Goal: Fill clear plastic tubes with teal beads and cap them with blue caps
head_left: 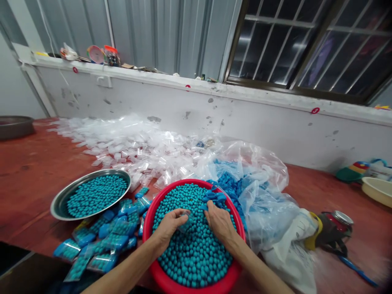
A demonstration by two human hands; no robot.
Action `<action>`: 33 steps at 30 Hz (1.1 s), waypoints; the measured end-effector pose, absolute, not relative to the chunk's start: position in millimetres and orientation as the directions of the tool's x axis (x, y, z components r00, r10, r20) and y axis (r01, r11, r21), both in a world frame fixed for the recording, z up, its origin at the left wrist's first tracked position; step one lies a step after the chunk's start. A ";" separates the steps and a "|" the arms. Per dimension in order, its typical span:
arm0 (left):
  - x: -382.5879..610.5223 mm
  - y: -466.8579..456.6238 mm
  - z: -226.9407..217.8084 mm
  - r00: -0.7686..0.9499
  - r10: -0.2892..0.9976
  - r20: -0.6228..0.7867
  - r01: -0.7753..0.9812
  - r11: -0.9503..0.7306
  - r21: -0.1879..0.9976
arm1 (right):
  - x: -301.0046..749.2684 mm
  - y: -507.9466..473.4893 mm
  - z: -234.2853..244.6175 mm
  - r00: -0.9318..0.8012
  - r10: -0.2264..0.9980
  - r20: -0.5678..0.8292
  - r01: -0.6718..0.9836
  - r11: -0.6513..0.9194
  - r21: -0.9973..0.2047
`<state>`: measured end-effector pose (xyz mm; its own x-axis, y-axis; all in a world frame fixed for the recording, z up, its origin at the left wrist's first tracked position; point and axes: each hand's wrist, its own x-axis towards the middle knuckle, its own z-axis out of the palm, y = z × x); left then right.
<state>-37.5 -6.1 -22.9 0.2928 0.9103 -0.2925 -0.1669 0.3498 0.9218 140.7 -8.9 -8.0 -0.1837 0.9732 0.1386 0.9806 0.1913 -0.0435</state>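
Both my hands rest in a red basin [153,220] heaped with small teal balls [196,253]. My left hand [168,226] is closed in a pinch on a small clear plastic bag [186,220] held against the balls. My right hand [219,222] lies on the balls beside it, fingers curled toward the same bag; several blue ring-shaped pieces [214,196] sit just beyond its fingertips.
A steel dish [58,204] of teal balls stands at left, with filled packets [104,239] in front of it. Empty clear bags [128,143] are piled behind. A large plastic bag of blue parts [245,175] lies at right, then a jar [337,224] and a yellow bowl [378,190].
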 end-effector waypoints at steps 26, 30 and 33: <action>-21.9 -27.3 -11.5 0.259 0.942 -0.213 -0.106 0.247 0.963 | 125.6 -27.9 8.4 -0.411 0.891 0.192 0.495 0.395 -0.774; -17.4 -30.9 -14.8 0.223 0.954 -0.198 -0.035 0.210 0.977 | 129.1 -28.7 8.7 -0.485 0.856 0.178 0.505 0.440 -0.742; -16.8 -31.6 -11.8 0.222 0.958 -0.180 -0.037 0.193 0.981 | 136.2 -26.0 13.3 -0.488 0.857 0.165 0.482 0.422 -0.768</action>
<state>-16.8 -31.6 -11.8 0.2223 0.9582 -0.1799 -0.0371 0.1927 0.9806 136.2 -26.0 13.3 -0.4881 0.8571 0.1649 0.4821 0.4222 -0.7676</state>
